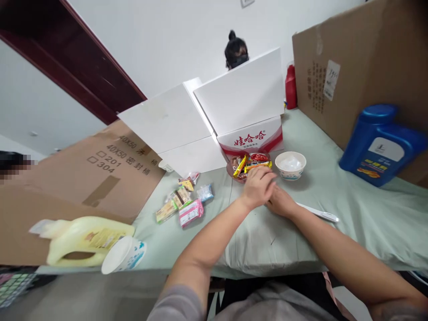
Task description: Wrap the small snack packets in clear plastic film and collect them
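Reddish, shallow and full of wrapped snacks, the snack dish (pixel 249 166) sits just beyond your hands on the green cloth (pixel 351 209). Your left hand (pixel 258 187) rests curled over your right hand (pixel 280 201); whether either grips anything, you cannot tell. Beside the dish, the white bowl (pixel 290 165) holds something pale. More snack packets (pixel 182 200) lie scattered leftward.

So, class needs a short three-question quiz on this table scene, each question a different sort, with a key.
1. True or false: the left hand lies over the right hand.
2. What fills the red dish? A. wrapped snacks B. coins C. rice
3. Fill in: the jug by the cardboard wall is coloured ____.

Key: 1 true; 2 A; 3 blue.
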`<control>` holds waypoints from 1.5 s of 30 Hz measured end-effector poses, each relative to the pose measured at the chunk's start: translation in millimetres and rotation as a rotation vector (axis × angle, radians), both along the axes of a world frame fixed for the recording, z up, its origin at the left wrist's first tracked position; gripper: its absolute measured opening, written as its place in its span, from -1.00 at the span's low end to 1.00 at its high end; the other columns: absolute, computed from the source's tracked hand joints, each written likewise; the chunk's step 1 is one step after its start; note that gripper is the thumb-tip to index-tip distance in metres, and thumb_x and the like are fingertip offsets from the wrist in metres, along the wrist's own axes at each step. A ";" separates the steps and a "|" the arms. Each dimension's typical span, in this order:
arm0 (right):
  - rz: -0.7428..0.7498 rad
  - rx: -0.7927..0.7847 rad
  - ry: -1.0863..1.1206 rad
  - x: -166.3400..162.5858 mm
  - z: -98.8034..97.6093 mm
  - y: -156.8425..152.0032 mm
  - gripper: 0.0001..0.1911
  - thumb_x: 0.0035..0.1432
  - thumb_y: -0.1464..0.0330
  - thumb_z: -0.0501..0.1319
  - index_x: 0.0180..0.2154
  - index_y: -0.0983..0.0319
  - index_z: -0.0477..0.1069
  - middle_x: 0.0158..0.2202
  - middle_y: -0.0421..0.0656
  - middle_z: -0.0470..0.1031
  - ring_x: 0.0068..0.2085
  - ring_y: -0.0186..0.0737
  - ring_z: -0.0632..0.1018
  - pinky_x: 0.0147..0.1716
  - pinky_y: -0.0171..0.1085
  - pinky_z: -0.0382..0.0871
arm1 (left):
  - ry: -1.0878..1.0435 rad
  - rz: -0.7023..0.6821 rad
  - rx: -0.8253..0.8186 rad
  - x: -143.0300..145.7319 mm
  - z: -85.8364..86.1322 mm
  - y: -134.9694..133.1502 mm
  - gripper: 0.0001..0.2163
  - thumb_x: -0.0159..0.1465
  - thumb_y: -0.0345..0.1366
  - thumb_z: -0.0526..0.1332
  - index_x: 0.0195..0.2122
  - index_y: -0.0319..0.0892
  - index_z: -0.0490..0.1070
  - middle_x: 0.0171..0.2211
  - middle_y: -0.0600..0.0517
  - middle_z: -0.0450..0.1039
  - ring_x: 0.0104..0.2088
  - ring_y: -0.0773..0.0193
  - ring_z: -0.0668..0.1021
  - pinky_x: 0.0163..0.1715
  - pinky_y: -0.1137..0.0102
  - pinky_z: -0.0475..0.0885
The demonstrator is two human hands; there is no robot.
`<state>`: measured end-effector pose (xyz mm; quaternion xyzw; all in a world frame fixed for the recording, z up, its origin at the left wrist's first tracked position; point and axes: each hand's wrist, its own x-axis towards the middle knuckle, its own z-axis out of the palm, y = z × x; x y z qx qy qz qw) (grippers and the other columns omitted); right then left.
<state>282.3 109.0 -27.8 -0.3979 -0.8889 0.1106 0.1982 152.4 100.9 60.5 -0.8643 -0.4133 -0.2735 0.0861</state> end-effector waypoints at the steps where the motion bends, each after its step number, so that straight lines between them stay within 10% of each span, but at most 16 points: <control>1: 0.004 -0.004 -0.028 0.6 2.5 -1.0 -0.73 0.17 0.35 0.20 -0.11 0.32 0.51 -0.12 0.06 0.50 -0.04 0.04 0.43 -0.01 -0.07 0.28 | 0.001 0.095 -0.033 -25.4 -3.9 -10.4 -0.79 0.30 -0.28 0.11 -0.10 -0.16 0.45 -0.05 -0.09 0.44 0.06 0.12 0.41 0.12 0.18 0.25; 5: 0.003 -0.044 -0.091 2.0 11.7 -3.2 -0.78 0.20 0.32 0.21 -0.17 0.28 0.52 -0.18 0.01 0.48 -0.10 -0.03 0.43 -0.06 -0.15 0.28 | 0.158 0.823 -0.351 -132.5 -17.2 -27.6 -0.68 0.25 -0.32 0.14 0.03 -0.17 0.37 0.13 -0.19 0.32 0.19 -0.01 0.32 0.16 0.10 0.22; 8: -0.005 -0.052 -0.099 2.3 13.8 -2.8 -0.78 0.21 0.31 0.21 -0.16 0.27 0.51 -0.17 0.00 0.48 -0.09 -0.03 0.43 -0.05 -0.16 0.26 | 0.185 0.999 -0.475 -185.0 -20.1 -24.3 -0.62 0.18 -0.27 0.23 0.01 -0.31 0.38 0.07 -0.38 0.33 0.12 -0.26 0.37 0.04 -0.06 0.28; 13: 0.031 -0.086 -0.072 3.6 14.5 -0.6 -0.77 0.21 0.33 0.20 -0.14 0.27 0.51 -0.16 -0.01 0.50 -0.09 -0.06 0.45 -0.06 -0.19 0.26 | 0.196 0.825 -0.547 -179.7 -26.8 -23.7 -0.67 0.24 -0.14 0.20 -0.03 -0.19 0.40 0.06 -0.20 0.38 0.04 -0.02 0.47 0.06 0.16 0.32; 23: -0.126 -0.439 -0.230 82.0 53.2 18.1 -0.61 -0.16 0.19 0.44 -0.27 0.19 0.46 -0.30 -0.17 0.55 -0.35 -0.18 0.52 -0.47 -0.32 0.25 | -0.054 -0.080 -0.358 -75.7 -69.4 -51.6 -0.84 0.18 -0.37 0.25 -0.19 -0.10 0.42 0.02 -0.05 0.44 0.05 0.14 0.48 0.09 0.16 0.31; 29: -0.219 -0.410 -0.424 84.8 49.1 14.2 -0.80 -0.17 0.34 0.39 -0.41 0.17 0.45 -0.41 -0.17 0.53 -0.41 -0.19 0.51 -0.53 -0.32 0.15 | -0.178 -0.073 -0.226 -73.8 -84.7 -48.8 -0.48 0.20 -0.22 0.27 0.17 -0.11 0.19 0.10 -0.16 0.38 0.18 0.00 0.38 0.20 -0.01 0.20; 34: -0.120 -0.231 -0.091 48.4 40.0 6.0 -0.79 0.02 0.43 0.22 -0.22 0.22 0.44 -0.27 -0.12 0.53 -0.29 -0.20 0.51 -0.37 -0.32 0.25 | -0.318 0.136 -0.284 -89.1 -77.6 -52.8 -0.18 0.02 -0.13 0.43 0.26 -0.12 0.05 0.17 -0.20 0.23 0.20 -0.05 0.32 0.18 0.02 0.26; 41: 0.214 0.054 0.019 -9.8 30.2 -27.6 -0.75 0.30 0.34 0.08 -0.05 0.20 0.44 -0.18 -0.06 0.48 -0.28 -0.24 0.49 -0.33 -0.31 0.27 | -0.304 0.143 -0.505 -93.5 -73.8 -53.4 -0.42 -0.02 -0.28 0.45 0.05 -0.10 0.33 0.01 -0.08 0.33 0.07 0.01 0.41 0.11 0.07 0.36; 45: 0.092 -0.028 -0.116 8.9 36.8 -17.7 -0.77 0.26 0.31 0.14 -0.09 0.17 0.48 -0.20 -0.10 0.50 -0.32 -0.26 0.50 -0.38 -0.32 0.23 | -0.304 0.140 -0.510 -92.2 -75.0 -52.2 -0.48 0.02 -0.29 0.43 0.03 -0.11 0.36 0.01 -0.09 0.32 0.06 0.03 0.41 0.11 0.08 0.36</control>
